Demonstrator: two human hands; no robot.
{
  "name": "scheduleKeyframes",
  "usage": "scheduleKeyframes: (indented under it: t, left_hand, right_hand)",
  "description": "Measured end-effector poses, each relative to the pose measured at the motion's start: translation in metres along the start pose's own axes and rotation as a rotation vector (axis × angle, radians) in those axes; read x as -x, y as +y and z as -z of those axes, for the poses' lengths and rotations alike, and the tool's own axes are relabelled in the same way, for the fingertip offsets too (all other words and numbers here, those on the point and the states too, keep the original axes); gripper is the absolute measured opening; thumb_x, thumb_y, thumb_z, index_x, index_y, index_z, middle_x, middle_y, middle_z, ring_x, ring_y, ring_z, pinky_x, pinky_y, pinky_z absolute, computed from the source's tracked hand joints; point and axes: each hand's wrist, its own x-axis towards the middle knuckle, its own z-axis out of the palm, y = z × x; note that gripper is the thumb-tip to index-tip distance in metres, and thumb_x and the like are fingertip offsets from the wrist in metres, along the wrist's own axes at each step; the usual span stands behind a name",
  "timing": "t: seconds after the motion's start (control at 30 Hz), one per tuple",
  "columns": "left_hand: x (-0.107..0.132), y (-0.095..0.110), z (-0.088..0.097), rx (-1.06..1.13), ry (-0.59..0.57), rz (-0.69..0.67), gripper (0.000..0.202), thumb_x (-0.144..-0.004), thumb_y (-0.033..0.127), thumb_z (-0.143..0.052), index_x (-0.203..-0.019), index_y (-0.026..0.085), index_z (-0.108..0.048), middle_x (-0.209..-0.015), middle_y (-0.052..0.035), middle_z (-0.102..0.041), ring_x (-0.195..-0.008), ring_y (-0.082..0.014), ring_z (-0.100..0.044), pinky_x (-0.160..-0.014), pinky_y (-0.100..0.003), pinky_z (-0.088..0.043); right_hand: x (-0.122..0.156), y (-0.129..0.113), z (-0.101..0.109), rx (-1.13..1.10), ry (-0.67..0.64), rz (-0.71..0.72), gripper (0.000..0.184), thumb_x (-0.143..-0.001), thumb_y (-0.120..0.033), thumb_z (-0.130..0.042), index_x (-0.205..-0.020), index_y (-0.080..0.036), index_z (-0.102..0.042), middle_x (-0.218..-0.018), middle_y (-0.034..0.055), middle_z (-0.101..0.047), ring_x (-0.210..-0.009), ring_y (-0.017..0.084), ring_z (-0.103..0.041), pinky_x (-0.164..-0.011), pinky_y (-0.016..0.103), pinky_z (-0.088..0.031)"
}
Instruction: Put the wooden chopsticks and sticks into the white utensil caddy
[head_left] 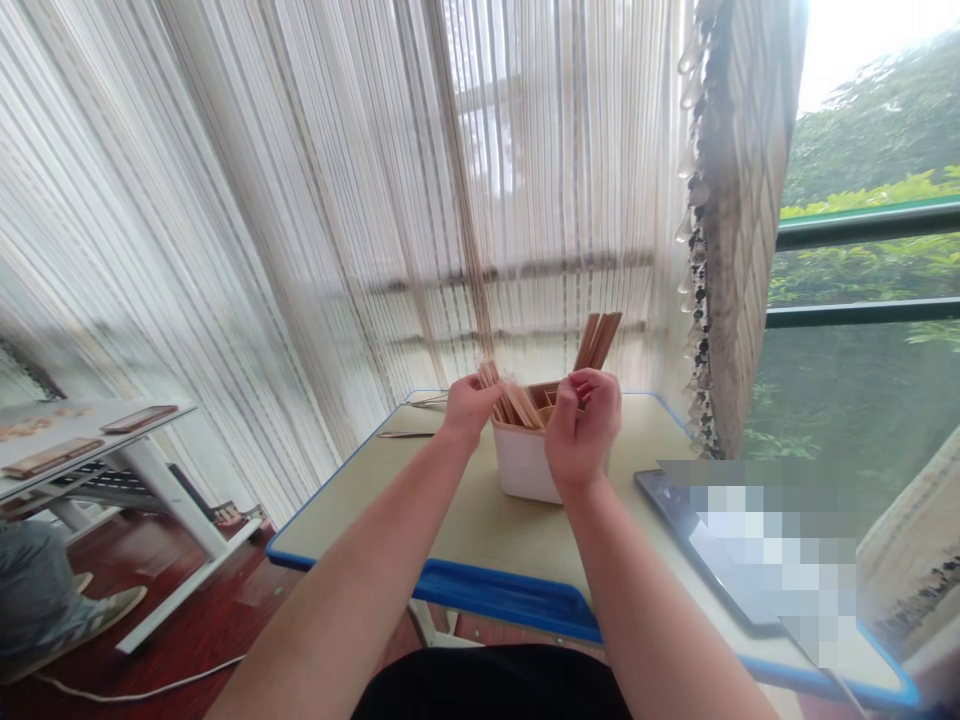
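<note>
A white box (521, 465) stands on a beige table with a blue rim (495, 590). Several wooden sticks (517, 400) lean in it, and a taller brown bundle (598, 340) rises at its back right. My left hand (469, 408) is closed on a few of the sticks at the box's left edge. Just in front of the box's right side, my right hand (585, 425) has its fingers curled in above the rim; what they hold is hidden.
A dark tablet (679, 515) lies on the table at the right. Thin metal tools (409, 434) lie at the table's far left. Sheer curtains hang behind. A white desk (97, 425) and a seated person's leg and shoe (67, 600) are at the left.
</note>
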Motion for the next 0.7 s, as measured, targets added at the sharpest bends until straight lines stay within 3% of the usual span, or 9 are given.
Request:
scheduleKeyframes:
  t: [0.23, 0.43, 0.7]
  left_hand:
    - [0.005, -0.003, -0.001, -0.018, 0.034, 0.003, 0.023, -0.055, 0.029, -0.07, -0.072, 0.014, -0.068, -0.069, -0.0035, -0.065, -0.065, -0.0158, -0.06, -0.057, -0.024, -0.046]
    - [0.009, -0.008, -0.009, 0.096, 0.058, 0.041, 0.025, -0.056, 0.029, -0.071, -0.074, 0.014, -0.065, -0.069, -0.0019, -0.064, -0.064, -0.0146, -0.06, -0.059, -0.025, -0.048]
    - [0.005, -0.018, -0.01, 0.12, -0.04, 0.081, 0.03, -0.056, 0.024, -0.073, -0.082, 0.013, -0.063, -0.078, -0.0057, -0.066, -0.069, -0.0166, -0.063, -0.066, -0.03, -0.051]
  right_hand:
    - [0.001, 0.0, -0.001, 0.015, 0.0, -0.04, 0.002, -0.084, -0.021, -0.045, -0.083, -0.02, -0.047, -0.08, 0.0014, -0.05, -0.071, 0.014, -0.045, -0.069, 0.031, -0.04]
    - [0.002, 0.002, -0.002, 0.039, -0.008, -0.055, 0.006, -0.085, -0.024, -0.044, -0.082, -0.02, -0.046, -0.079, 0.002, -0.05, -0.071, 0.015, -0.046, -0.069, 0.032, -0.04]
    - [0.002, 0.003, -0.003, 0.056, -0.002, -0.069, 0.006, -0.084, -0.023, -0.046, -0.08, -0.02, -0.048, -0.077, 0.0013, -0.05, -0.069, 0.014, -0.045, -0.067, 0.03, -0.04]
